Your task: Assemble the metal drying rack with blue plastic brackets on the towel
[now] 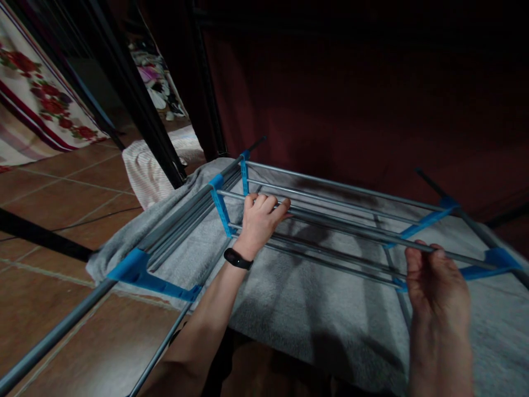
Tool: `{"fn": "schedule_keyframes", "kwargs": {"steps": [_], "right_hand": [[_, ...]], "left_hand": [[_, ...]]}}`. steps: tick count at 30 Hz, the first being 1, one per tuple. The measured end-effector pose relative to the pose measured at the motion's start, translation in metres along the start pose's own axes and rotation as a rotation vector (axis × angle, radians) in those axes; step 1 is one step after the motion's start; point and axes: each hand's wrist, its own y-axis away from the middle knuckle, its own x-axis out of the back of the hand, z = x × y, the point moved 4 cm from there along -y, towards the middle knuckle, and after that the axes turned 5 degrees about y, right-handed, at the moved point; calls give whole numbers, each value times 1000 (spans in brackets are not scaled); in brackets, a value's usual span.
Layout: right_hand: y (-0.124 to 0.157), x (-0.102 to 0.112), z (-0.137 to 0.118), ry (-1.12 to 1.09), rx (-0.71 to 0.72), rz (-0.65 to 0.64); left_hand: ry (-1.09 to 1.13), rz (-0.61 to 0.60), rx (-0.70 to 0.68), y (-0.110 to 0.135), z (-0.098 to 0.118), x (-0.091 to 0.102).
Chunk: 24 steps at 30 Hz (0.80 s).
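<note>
In front of me a drying rack [355,223] of grey metal tubes with blue plastic brackets lies on a grey blanket. My left hand [263,216], with a black band at the wrist, is wrapped round a long tube near the left brackets. Toward the right end, my right hand [436,273] has its fingertips and thumb closed on the same tube, palm turned up. A blue bracket [223,212] stands just left of my left hand. Another blue bracket [498,259] sits right of my right hand.
The grey blanket [289,298] lies under the rack. Black metal posts [159,127] rise at the left, over a tiled floor [74,204]. A striped cloth [149,171] lies beyond the blanket. Floral fabric [49,105] hangs at far left. Dark red fabric [351,121] fills the back.
</note>
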Motion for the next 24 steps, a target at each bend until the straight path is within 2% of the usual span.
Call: {"fn": "schedule_keyframes", "kwargs": {"steps": [7, 14, 19, 24], "right_hand": [[2, -2, 0, -12, -18, 5], [6, -10, 1, 17, -44, -50], [8, -10, 3, -13, -48, -50], [6, -10, 4, -9, -40, -25]], "left_hand": [[22, -27, 26, 1, 0, -1], [67, 41, 71, 3, -3, 2], [57, -28, 72, 4, -7, 1], [39, -32, 56, 3, -7, 2]]}}
